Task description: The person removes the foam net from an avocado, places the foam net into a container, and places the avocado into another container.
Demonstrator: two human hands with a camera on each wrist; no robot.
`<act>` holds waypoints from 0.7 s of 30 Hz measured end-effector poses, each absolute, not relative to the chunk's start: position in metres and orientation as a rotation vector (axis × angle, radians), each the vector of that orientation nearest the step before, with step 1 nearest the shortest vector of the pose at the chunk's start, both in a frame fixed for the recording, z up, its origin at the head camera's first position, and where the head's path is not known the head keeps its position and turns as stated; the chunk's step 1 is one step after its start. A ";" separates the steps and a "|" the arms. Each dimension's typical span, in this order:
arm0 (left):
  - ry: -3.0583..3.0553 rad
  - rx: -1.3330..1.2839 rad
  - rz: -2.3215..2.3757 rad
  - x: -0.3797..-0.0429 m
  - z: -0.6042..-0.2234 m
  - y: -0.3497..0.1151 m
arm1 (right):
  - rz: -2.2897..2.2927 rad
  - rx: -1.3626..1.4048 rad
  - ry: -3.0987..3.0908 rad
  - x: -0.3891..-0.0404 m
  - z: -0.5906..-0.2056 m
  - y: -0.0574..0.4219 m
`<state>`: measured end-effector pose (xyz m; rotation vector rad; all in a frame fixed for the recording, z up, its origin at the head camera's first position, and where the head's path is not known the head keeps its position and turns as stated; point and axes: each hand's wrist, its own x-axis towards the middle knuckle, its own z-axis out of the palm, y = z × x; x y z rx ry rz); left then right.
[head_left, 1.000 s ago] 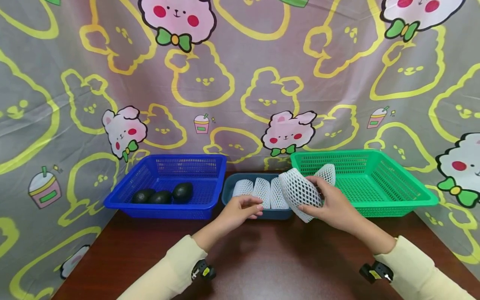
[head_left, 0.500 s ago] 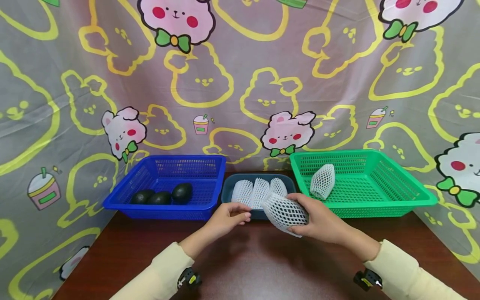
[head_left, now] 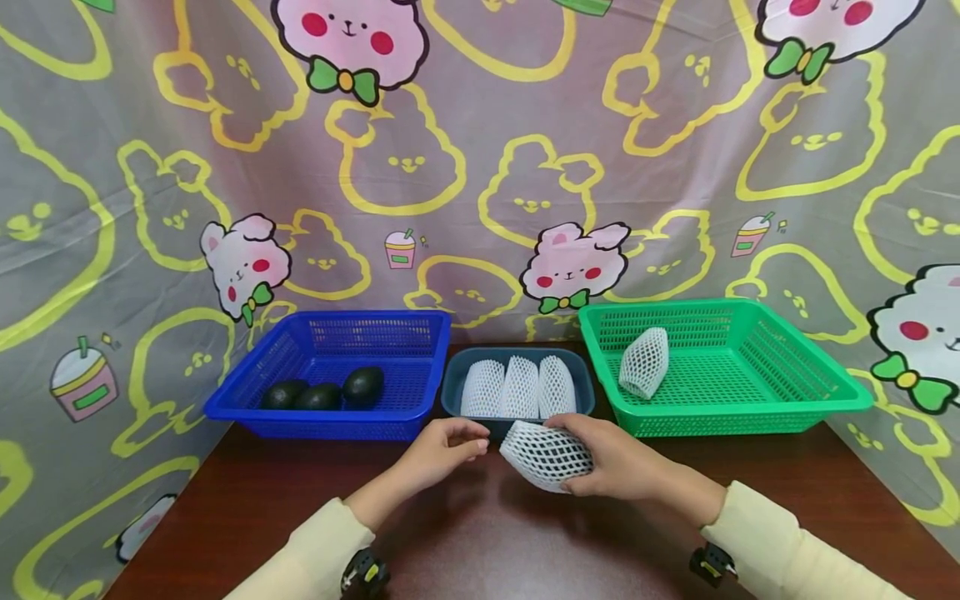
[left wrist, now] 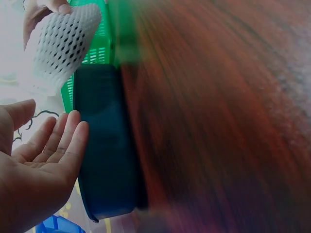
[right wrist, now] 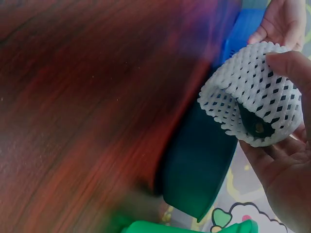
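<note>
Head view puts the right hand [head_left: 618,457] at about five o'clock from the grey-blue tray [head_left: 453,387], thumb and fingers curled round a white foam net [head_left: 542,454]. A second ago that net was higher, over by the green basket [head_left: 738,421], hiding part of the white net piece [head_left: 645,365] lying there; now it has come down toward the near part of the surface [head_left: 495,546], and the piece shows whole. So do the three white nets [head_left: 521,390] in the tray, which the hands partly covered. From the right wrist I can see a dark avocado [right wrist: 255,122] inside the held net's mouth. The left hand [head_left: 444,448] has drawn back too, to about seven o'clock from the tray, fingers relaxed and wide, thumb apart. Over at nine o'clock, the blue basket [head_left: 322,425] has the same three dark avocados [head_left: 363,387]; the green one sits at three o'clock. Whether anything fills the tray's nets, I can't tell.
</note>
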<state>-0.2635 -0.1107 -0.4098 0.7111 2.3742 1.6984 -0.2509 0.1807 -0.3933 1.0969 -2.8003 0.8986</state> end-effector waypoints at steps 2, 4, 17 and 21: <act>2.385 0.708 1.692 -0.263 -0.410 -0.112 | 0.904 1.122 -2.810 -0.252 -0.395 0.178; 2.406 0.695 1.680 -0.262 -0.411 -0.113 | 0.910 1.144 -2.824 -0.253 -0.397 0.176; 2.445 0.681 1.640 -0.260 -0.423 -0.112 | 0.844 1.245 -2.775 -0.259 -0.412 0.164; 2.480 0.686 1.587 -0.251 -0.413 -0.109 | 0.812 1.253 -2.793 -0.259 -0.416 0.161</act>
